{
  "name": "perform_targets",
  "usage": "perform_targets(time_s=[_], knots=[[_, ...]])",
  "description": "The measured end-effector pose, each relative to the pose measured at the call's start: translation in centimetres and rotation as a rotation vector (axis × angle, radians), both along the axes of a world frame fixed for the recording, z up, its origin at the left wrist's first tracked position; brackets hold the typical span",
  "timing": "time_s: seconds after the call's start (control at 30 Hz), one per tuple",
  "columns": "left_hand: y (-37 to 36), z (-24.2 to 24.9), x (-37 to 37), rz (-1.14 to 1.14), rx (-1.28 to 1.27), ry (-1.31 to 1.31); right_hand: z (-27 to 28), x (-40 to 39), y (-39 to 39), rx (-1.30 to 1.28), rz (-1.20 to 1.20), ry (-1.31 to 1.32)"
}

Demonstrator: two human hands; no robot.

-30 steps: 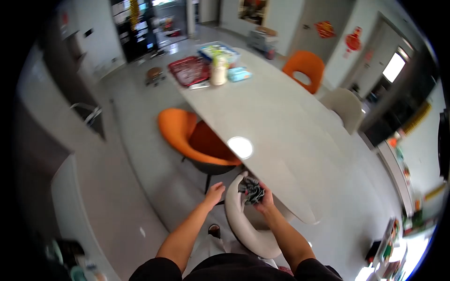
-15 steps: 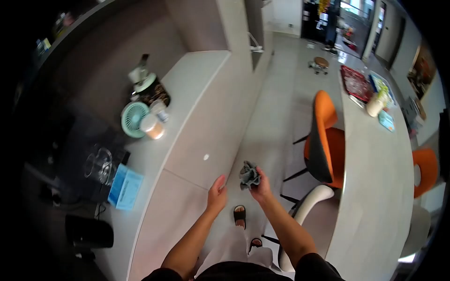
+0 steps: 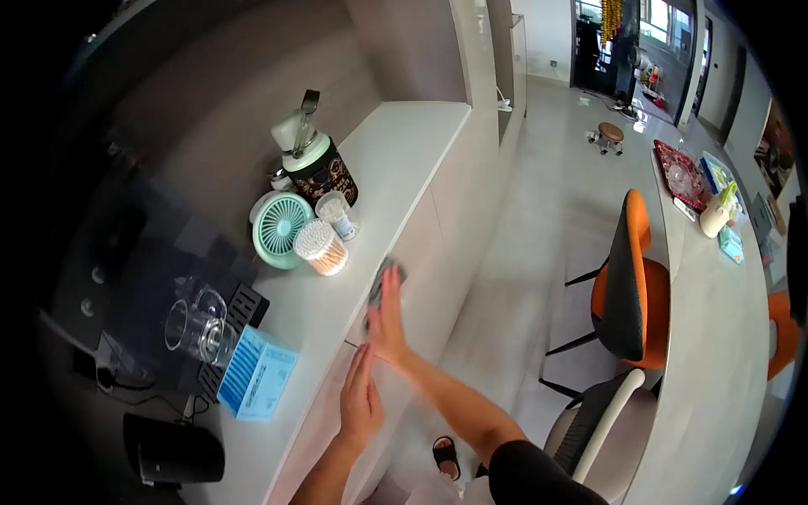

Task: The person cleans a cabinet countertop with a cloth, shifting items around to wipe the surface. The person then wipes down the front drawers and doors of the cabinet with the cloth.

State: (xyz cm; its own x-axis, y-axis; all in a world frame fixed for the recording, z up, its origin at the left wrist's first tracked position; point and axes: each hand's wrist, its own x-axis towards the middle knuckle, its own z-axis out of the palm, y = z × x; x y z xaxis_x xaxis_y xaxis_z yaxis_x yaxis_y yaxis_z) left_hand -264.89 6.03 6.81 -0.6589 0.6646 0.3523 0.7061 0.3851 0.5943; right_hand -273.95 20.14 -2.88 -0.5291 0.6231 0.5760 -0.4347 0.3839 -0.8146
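Note:
My right hand [image 3: 387,316] presses a crumpled grey cloth [image 3: 380,284] flat against the front part of the white counter [image 3: 404,160]. The hand is blurred with motion and covers most of the cloth. Below it, my left hand [image 3: 360,402] rests at the counter's front edge with fingers straight, holding nothing. Just left of the cloth stand a jar of cotton swabs [image 3: 321,247], a small mint-green fan [image 3: 281,229] and a patterned flask [image 3: 318,162].
On the counter nearer me sit a blue box [image 3: 258,384], glass cups [image 3: 195,326] and a black device [image 3: 172,450]. To the right are an orange chair [image 3: 627,290], a white chair [image 3: 602,429] and a long table [image 3: 724,337] with items at its far end.
I have turned from the table to the counter. My right hand carried the cloth from mid-air down onto the counter top; my left hand came to the counter's edge.

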Motion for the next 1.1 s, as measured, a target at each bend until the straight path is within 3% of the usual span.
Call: perform_targets(time_s=[0.03, 0.1, 0.3, 0.33, 0.47, 0.6, 0.67, 0.8, 0.87, 1.03, 1.1], knots=[[0.3, -0.4, -0.5, -0.024, 0.008, 0.005, 0.9, -2.0, 3.1, 0.018, -0.050, -0.018], [0.9, -0.2, -0.8, -0.063, -0.011, -0.003, 1.9, -6.2, 10.5, -0.188, -0.113, -0.035], [4.5, -0.9, -2.8, -0.134, 0.073, 0.022, -3.0, -4.3, 2.1, -0.083, -0.165, -0.149], [4.8, -1.0, -3.0, -0.136, 0.055, 0.021, -1.5, -3.7, 1.8, -0.086, -0.159, -0.186], [7.0, -1.8, -4.3, -0.137, 0.006, 0.068, 1.0, -7.7, 13.5, -0.100, -0.185, -0.038], [9.0, -3.7, -5.4, -0.135, -0.054, 0.048, -12.2, -7.3, 11.3, -0.448, -0.153, -0.261], [9.4, -5.0, -5.7, -0.144, -0.102, 0.045, -15.4, -7.2, 8.5, -0.601, -0.132, -0.316], [9.0, -6.9, -6.7, -0.136, -0.198, 0.080, -1.6, -5.9, 12.6, -0.071, -0.015, 0.039], [8.9, -7.9, -7.2, -0.126, -0.240, 0.112, -4.7, -7.2, 15.3, 0.053, 0.011, 0.072], [9.8, -12.3, -7.9, -0.087, -0.296, 0.099, -21.0, -8.7, 12.4, -0.694, -0.154, -0.215], [10.0, -12.7, -7.6, -0.077, -0.305, 0.097, -21.5, -8.5, 10.9, -0.795, -0.178, -0.337]])
